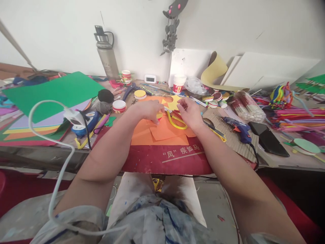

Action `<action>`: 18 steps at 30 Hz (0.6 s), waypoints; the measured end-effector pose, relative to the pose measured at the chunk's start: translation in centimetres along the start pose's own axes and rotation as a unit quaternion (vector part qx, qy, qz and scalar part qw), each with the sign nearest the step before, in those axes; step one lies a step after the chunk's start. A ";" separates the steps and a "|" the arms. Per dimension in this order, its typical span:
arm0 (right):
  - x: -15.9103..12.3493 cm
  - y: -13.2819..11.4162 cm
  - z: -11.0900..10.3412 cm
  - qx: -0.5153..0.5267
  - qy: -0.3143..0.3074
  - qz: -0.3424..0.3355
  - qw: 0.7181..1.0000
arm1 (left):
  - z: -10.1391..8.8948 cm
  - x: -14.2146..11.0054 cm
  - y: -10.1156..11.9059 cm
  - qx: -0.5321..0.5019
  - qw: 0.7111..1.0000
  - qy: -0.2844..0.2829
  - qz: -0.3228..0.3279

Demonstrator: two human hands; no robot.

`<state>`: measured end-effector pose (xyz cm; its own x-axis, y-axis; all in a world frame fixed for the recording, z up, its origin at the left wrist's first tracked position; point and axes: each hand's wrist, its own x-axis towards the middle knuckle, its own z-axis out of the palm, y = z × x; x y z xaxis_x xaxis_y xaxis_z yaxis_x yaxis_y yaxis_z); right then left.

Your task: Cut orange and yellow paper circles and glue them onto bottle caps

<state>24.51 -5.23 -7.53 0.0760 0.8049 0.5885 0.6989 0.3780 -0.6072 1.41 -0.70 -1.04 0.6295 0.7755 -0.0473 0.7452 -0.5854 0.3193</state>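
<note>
My left hand (150, 111) curves over a small yellow-topped paper cup piece (159, 116) with a red side, thumb and fingers on either side of it. My right hand (191, 112) hovers at the edge of a yellow paper sheet (174, 103) with cut-out shapes; its fingers are bent and apart, with nothing visible between them. Scissors with yellow handles (178, 126) lie between the hands, their blades partly hidden. Under all this are overlapping orange paper sheets (162, 132) on a dark red board (142, 157).
Cut cup pieces (119, 106) and a white-and-red paper cup (179, 84) stand behind. To the right lie a utility knife (214, 128), a glue gun (241, 130) and a phone (269, 139). A white cable (62, 166) loops on the left, near coloured sheets (50, 95). A bottle (108, 61) stands at the wall.
</note>
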 end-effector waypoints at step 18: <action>0.0 0.2 0.4 0.016 -0.007 -0.008 1.000 | -1.4 1.5 -5.0 -0.006 0.982 0.163 -0.098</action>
<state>24.34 -4.93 -7.87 0.0555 0.8051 0.5906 0.6768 0.4045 -0.6150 -1.65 3.70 -1.36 0.3689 0.9085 0.1962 0.8411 -0.4161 0.3456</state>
